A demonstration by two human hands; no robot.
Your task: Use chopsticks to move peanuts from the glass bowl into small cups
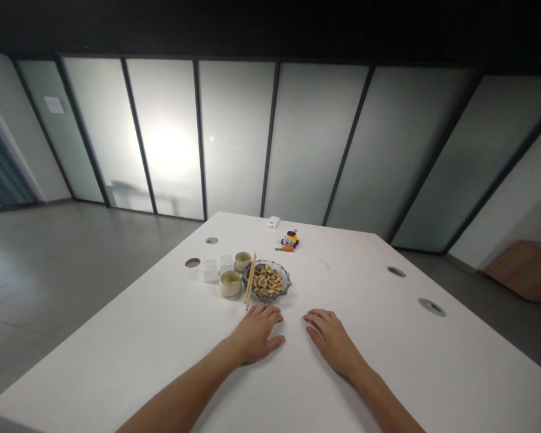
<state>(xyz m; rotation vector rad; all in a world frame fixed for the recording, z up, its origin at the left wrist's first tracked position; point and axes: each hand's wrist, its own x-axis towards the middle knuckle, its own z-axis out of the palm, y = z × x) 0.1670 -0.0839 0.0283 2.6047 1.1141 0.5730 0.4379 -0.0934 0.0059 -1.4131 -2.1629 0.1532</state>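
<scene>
My left hand [258,334] rests on the white table [351,276], palm down with the thumb apart, holding nothing. To its right, my right hand [331,338] also lies on the table, fingers stretched forward and empty. Just beyond my left hand is a scalloped glass bowl [285,291] full of peanuts in the shell [267,279]. A pair of wooden chopsticks [249,285] leans across the bowl's left side, their near ends close to my left fingertips. Two pale green cups [230,285] stand left of the bowl, beside two small translucent white containers [210,270].
Farther back are a yellow and grey toy car [290,239], a toy carrot [287,249] and a small white device [273,222]. Round grommets [431,307] are set along both table sides. Frosted glass panels [237,138] stand behind the table.
</scene>
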